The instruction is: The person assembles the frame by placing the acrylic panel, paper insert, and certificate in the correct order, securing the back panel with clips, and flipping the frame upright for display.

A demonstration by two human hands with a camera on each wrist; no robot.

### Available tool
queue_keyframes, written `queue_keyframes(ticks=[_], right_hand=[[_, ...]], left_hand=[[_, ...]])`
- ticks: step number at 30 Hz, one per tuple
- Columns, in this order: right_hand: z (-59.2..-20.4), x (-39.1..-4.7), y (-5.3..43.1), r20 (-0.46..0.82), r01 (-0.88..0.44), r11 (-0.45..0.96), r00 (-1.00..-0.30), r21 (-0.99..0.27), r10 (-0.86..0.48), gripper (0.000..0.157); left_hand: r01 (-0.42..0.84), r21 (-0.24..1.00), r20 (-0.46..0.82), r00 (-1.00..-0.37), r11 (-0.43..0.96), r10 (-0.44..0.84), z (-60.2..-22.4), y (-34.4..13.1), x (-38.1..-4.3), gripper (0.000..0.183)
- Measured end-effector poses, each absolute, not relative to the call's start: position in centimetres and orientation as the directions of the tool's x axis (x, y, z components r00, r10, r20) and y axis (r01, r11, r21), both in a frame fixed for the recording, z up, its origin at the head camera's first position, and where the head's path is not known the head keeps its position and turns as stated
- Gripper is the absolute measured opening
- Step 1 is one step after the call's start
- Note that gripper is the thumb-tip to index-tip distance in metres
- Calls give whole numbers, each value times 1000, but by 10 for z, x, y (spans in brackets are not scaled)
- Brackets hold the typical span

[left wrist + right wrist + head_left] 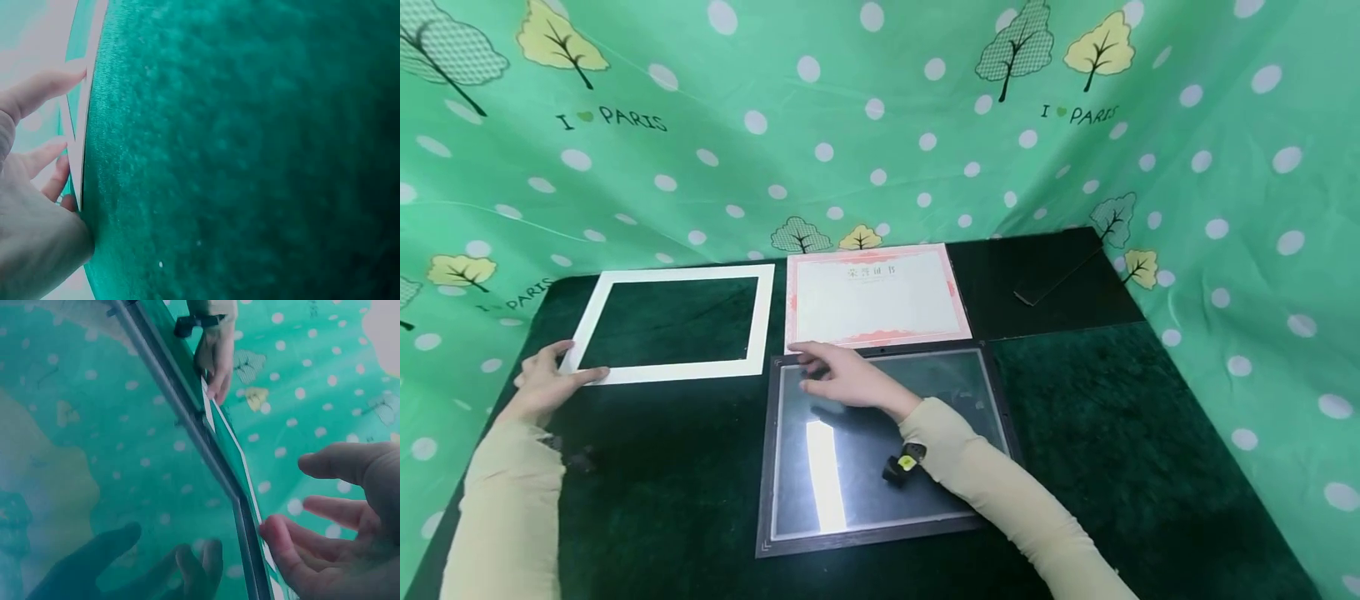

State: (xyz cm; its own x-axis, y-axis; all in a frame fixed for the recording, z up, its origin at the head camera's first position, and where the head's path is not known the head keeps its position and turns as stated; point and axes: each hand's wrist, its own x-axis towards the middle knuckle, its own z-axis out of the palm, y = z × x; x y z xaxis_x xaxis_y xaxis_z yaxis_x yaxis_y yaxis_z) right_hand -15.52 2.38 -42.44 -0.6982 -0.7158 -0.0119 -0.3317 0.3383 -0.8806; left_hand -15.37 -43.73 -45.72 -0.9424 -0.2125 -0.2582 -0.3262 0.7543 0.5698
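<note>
A white rectangular mat with a cut-out middle [767, 321] lies at the back left of the dark green cloth. My left hand [546, 383] touches its front left corner, thumb along the front edge and fingertips at the left edge. Front and centre lies a dark frame [765, 500] with a clear pane [872, 500], which mirrors a bright light. Over the frame's far left corner is my right hand [850, 375], holding nothing, its fingers loosely spread. Its forefinger points at the near left corner of a pink-bordered certificate [880, 304]. The right wrist view shows this hand's reflection in the pane.
Right of the certificate lies a black board [1060, 292] with a narrow strip [1026, 297] on it. A green curtain [850, 108] with white dots and trees encloses the table at the back and sides. The cloth [1120, 467] continues right of the frame.
</note>
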Motion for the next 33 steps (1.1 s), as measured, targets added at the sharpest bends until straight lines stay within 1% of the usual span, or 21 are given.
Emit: queue_keyframes(ticks=[2,5,10,13,18,21,26,30,33], right_hand=[[-423,-158,10,-8,-310,325,-712,-894,-702,57],[-423,-165,-6,-25,-238,298,-742,-925,-670,57],[-426,-176,-30,-87,-43,198,-795,-979,-600,57],[-428,-182,-44,-125,62,130,-815,-990,-566,63],[-433,-190,-62,-216,191,101,-843,-976,-493,78],[-436,-192,-67,-265,251,91,-855,-964,-446,81],[-436,-193,-68,-274,244,125,-859,-962,-432,82],[-436,-191,-69,-240,177,182,-872,-967,-426,80],[-438,-189,-69,-178,101,203,-894,-974,-411,75]], left_hand=[[-347,575,-273,-935,741,-226,-457,-438,-154,93],[-362,577,-285,-929,732,-235,-457,-436,-155,94],[-361,572,-293,-929,737,-227,-455,-434,-155,95],[-364,575,-297,-927,733,-228,-454,-435,-155,96],[-376,581,-301,-923,722,-238,-455,-439,-155,98],[-383,598,-312,-920,704,-236,-457,-441,-154,100],[-366,644,-317,-927,672,-201,-457,-444,-153,102],[-345,709,-324,-934,616,-150,-458,-447,-152,100],[-327,757,-322,-940,566,-112,-458,-448,-152,99]])
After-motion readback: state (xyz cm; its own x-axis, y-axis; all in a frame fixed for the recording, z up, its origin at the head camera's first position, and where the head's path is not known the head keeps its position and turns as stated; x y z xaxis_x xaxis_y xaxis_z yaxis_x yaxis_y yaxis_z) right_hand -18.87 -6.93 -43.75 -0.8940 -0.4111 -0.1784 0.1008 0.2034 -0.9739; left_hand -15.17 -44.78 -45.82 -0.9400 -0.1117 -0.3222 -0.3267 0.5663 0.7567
